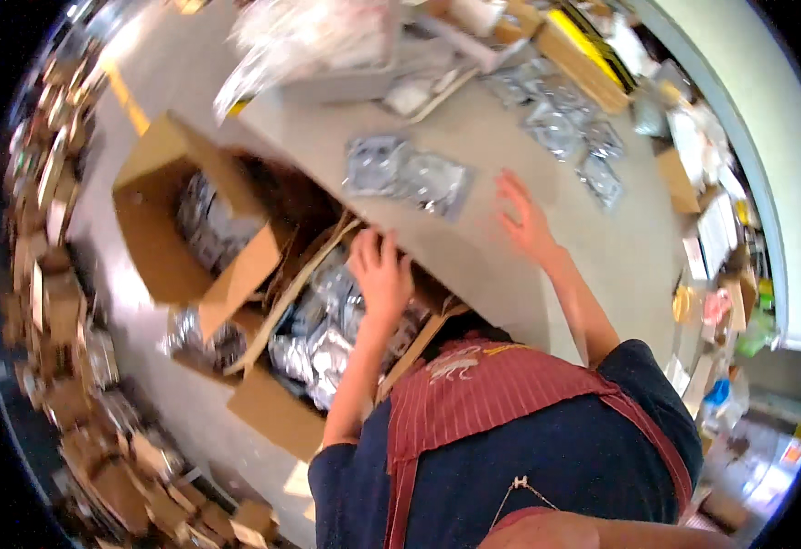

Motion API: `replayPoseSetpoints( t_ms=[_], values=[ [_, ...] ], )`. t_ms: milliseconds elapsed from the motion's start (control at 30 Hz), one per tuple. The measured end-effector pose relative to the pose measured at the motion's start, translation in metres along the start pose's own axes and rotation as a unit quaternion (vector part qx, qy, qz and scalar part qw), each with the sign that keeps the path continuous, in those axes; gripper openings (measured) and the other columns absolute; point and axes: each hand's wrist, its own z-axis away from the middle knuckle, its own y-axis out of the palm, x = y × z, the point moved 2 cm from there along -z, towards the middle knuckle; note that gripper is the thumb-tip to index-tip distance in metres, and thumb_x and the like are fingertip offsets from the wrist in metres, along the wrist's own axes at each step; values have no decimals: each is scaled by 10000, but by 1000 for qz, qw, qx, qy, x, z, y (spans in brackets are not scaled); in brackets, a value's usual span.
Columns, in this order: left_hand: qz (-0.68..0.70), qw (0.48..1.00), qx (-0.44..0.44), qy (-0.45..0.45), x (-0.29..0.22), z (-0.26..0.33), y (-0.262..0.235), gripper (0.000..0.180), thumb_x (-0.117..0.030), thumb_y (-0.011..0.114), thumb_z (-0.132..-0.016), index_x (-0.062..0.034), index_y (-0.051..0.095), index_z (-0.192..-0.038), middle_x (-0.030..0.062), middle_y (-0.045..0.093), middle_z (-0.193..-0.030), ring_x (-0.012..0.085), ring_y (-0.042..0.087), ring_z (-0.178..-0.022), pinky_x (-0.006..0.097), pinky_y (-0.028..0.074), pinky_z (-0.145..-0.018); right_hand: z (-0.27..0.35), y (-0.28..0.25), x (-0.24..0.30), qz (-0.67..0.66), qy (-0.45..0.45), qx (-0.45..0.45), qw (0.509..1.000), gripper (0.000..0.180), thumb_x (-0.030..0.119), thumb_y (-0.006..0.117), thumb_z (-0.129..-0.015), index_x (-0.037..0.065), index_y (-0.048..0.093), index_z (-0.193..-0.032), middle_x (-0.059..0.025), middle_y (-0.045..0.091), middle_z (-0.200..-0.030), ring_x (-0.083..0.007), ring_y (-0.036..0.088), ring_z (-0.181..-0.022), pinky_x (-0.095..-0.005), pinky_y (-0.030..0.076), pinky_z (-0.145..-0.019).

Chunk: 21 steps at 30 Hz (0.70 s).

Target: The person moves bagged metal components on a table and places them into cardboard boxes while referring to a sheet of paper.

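My left hand [382, 274] reaches over an open cardboard box [277, 416] beside the table's edge, its fingers apart and slightly bent, with nothing visible in them. Inside that box lie several shiny silver bags [327, 357]. Above the grey table [474, 256] I hold my right hand [524, 220] open, fingers spread and a little blurred, holding nothing. Between and beyond my hands, two clear-silver packets [405, 169] rest flat on the table near its left edge. More silver packets [556, 128] are scattered farther back to the right.
Another open cardboard box [149, 215] with silver bags stands at the left on the floor. A bulky clear plastic bundle [309, 41] sits at the table's far end. Boxes and bags crowd the right side, and many cartons [66, 403] line the far left.
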Motion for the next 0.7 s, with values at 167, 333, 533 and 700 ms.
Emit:
replayPoseSetpoints(
  t_ms=[167, 333, 533, 700],
  values=[
    [-142, 978, 152, 27, 5, -100, 43, 995, -571, 782, -712, -306, 307, -1545, 227, 114, -1612, 474, 84, -1473, 758, 93, -1078, 5, -115, -146, 149, 119, -204, 960, 864, 370, 766, -829, 183, 300, -1532, -207, 190, -1604, -491, 228, -1436, -592, 317, -1111],
    [-163, 951, 260, -28, -15, -128, 98, 1116, -790, 706, -617, -380, 259, -1554, 259, -72, -1620, 522, -118, -1462, 854, 9, -974, -7, -200, -219, 269, 264, -102, 921, 1013, 678, 719, -733, 318, 251, -1556, -174, 66, -1642, -482, 100, -1478, -792, 207, -1018],
    [-149, 918, 362, 69, -67, -128, 107, 1235, -804, 727, -561, -361, 181, -1576, 252, -103, -1623, 517, -130, -1464, 820, 6, -1017, 17, -175, -275, 251, 295, -30, 921, 983, 802, 598, -739, 354, 268, -1550, -171, 131, -1636, -498, 98, -1474, -745, 42, -1099],
    [-160, 858, 465, 148, -77, -106, 82, 1402, -811, 754, -438, -282, 156, -1592, 273, -83, -1619, 529, -113, -1463, 828, 4, -1010, 52, -114, -224, 280, 246, -95, 923, 861, 730, 570, -823, 292, 343, -1528, -186, 194, -1612, -495, 171, -1448, -685, 69, -1137]
  ],
)
